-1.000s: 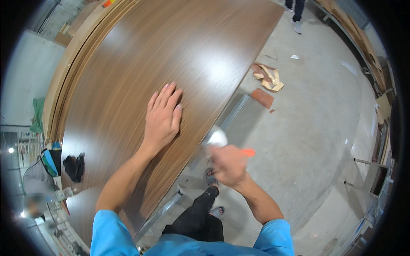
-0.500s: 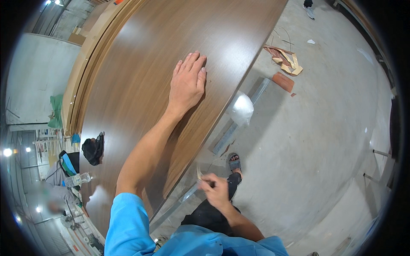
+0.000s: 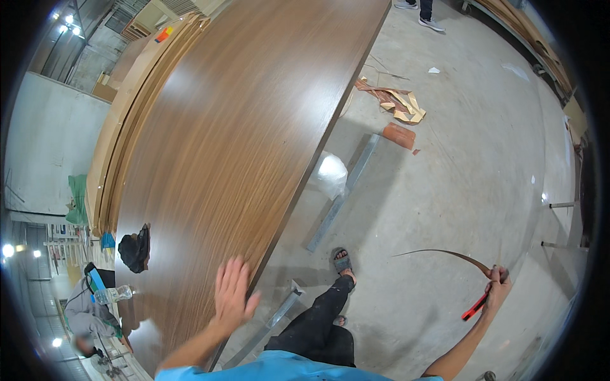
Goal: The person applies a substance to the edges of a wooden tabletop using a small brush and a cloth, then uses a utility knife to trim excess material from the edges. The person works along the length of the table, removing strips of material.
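Wood-grain board [image 3: 241, 127] lying left of the legs [image 3: 314, 324], left hand [image 3: 232, 293] open over its near end, holding nothing, contact hard to tell; and out right, above the floor [image 3: 457, 178], the right hand [image 3: 499, 287] grips a red-and-black knife [image 3: 474, 308] plus a curved brown strip [image 3: 452, 253]!

Near, there are two hands [image 3: 232, 297] [image 3: 498, 292], one red-black cutter [image 3: 473, 309], one curved strip [image 3: 471, 260], one wood-grain panel [image 3: 241, 133]; left, one bottle [image 3: 114, 294].
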The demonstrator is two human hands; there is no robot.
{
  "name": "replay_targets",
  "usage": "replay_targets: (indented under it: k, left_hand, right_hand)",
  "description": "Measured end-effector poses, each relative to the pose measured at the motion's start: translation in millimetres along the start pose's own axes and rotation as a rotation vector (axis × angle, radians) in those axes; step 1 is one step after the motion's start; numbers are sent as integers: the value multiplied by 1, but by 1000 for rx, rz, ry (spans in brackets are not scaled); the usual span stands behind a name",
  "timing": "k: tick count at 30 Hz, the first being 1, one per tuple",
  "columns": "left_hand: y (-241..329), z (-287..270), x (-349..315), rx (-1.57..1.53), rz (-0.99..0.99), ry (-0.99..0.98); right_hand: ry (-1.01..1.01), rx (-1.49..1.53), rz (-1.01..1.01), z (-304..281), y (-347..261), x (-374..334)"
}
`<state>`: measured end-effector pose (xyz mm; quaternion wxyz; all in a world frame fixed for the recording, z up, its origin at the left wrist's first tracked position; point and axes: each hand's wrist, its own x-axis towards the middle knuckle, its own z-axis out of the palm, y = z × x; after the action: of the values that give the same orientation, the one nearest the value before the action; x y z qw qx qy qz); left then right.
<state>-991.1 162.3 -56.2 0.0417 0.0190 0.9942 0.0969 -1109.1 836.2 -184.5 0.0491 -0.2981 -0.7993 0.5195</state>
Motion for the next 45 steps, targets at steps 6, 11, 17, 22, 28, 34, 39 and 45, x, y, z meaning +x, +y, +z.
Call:
replay_targets:
  k: [6,11,17,22,28,34,39,45]
  left_hand:
    - [12,-5,-103,164,-279,-7]
    - [12,-1,-9,95,-185,6]
    - [30,-5,226,71,92,91]
    - [36,-3,284,108,309,157]
    - [4,-33,31,89,747,-264]
    - [-18,-23,142,-54,87,22]
    - [-7,-28,243,8,36,32]
    - [-4,-32,251,1,18,20]
  right_hand:
    - [487,-730,447,-64,218,-51]
    - [266,-9,915,34,267,-173]
    - [-169,318,696,224,125,-193]
    - [-434,375,136,307,-42,-143]
    - [-488,303,-616,342,-184,-86]
    - [-393,334,-1077,410,-262,-54]
    - [-478,315,-1154,450,-273,-32]
    - [-136,477,-1133,504,-286,24]
